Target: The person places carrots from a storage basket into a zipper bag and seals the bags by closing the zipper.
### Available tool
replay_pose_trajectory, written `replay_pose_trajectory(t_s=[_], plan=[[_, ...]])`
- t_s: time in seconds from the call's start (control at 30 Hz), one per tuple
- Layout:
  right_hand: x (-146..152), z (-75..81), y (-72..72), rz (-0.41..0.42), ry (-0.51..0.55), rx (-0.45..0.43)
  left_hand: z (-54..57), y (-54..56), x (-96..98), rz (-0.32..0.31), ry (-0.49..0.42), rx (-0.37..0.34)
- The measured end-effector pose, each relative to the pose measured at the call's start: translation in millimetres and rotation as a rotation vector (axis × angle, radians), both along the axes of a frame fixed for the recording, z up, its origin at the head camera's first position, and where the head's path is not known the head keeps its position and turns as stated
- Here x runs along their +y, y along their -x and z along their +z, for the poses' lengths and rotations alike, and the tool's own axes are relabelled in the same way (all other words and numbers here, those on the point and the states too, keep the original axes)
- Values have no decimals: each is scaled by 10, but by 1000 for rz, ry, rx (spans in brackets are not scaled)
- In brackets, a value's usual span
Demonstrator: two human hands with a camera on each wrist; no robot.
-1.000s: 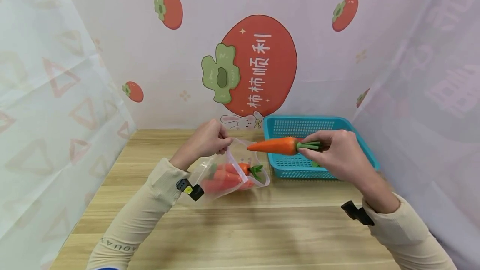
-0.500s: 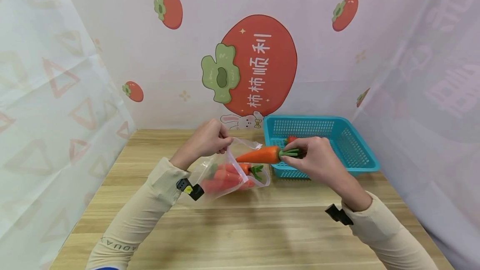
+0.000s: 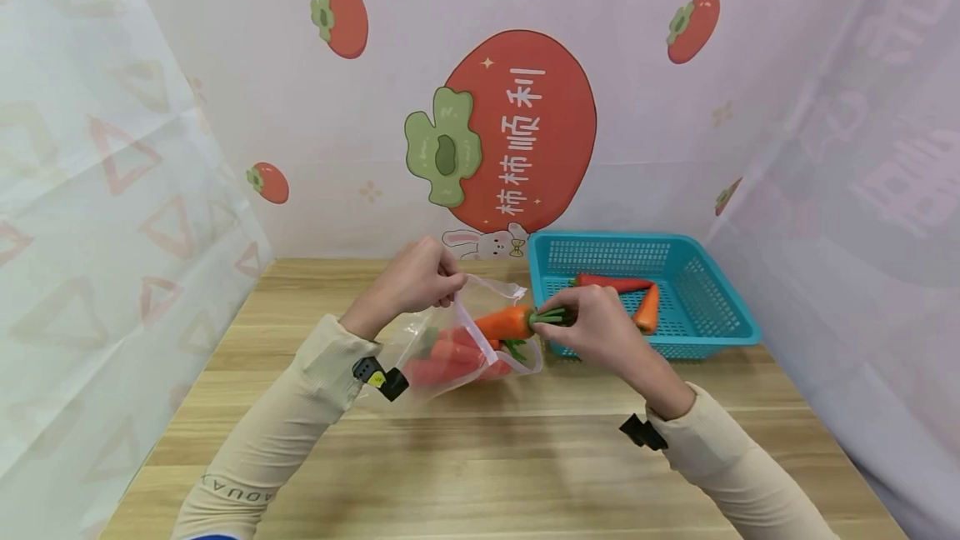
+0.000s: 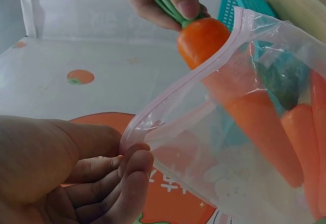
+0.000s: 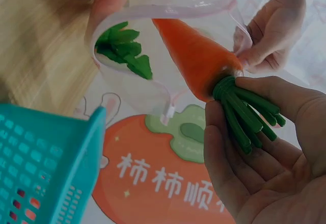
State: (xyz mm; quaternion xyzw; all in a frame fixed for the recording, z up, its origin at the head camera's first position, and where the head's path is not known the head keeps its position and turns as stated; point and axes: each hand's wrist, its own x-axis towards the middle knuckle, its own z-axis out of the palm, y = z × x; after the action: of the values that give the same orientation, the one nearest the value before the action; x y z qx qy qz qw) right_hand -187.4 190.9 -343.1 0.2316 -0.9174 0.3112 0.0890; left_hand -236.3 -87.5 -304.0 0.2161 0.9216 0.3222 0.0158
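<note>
My left hand [image 3: 420, 280] pinches the upper edge of a clear zip bag [image 3: 408, 357], holding its mouth open toward the right. Several carrots lie inside the bag, seen through the plastic, and green leaves [image 5: 130, 51] show at its mouth. My right hand [image 3: 600, 327] pinches a carrot [image 3: 504, 323] by the base of its green stems [image 5: 249, 117]. In the left wrist view the tapered end of this carrot [image 4: 204, 40] is inside the bag, while its thick top stays outside the pink zip edge.
A turquoise perforated basket [image 3: 720, 298] stands at the back right of the wooden table [image 3: 480, 473]. A red pepper-like vegetable [image 3: 615, 282] and an orange carrot [image 3: 647, 309] lie in it. Behind the table hangs a printed cloth [image 3: 637, 148].
My right hand has moved left and slightly down from over the basket, bringing the carrot into the bag's mouth. The basket's contents came into view. My left hand stays put.
</note>
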Motion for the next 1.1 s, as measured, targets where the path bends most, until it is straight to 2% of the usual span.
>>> replay_pose_trajectory(t_s=[0.2,0.33,0.5,0.6,0.77,0.87,0.97,1.1], plan=[[-100,-162,17,29,28,-31,-17,-2,-5,2,-7,-16],[-189,-253,20,31,36,-71,-30,-1,-12,2,3,-1],[-301,-329,37,32,58,-131,-26,1,-4,7,9,13],[-367,-366,63,67,62,-143,-27,3,2,12,3,20],[-424,-394,68,160,76,-138,-42,8,0,21,-32,20],[-396,-376,43,184,100,-130,-45,12,-5,19,-42,25],[-320,-347,29,186,99,-117,-41,12,-16,17,-46,28],[-170,-317,37,147,66,-93,-38,12,-29,28,-61,12]])
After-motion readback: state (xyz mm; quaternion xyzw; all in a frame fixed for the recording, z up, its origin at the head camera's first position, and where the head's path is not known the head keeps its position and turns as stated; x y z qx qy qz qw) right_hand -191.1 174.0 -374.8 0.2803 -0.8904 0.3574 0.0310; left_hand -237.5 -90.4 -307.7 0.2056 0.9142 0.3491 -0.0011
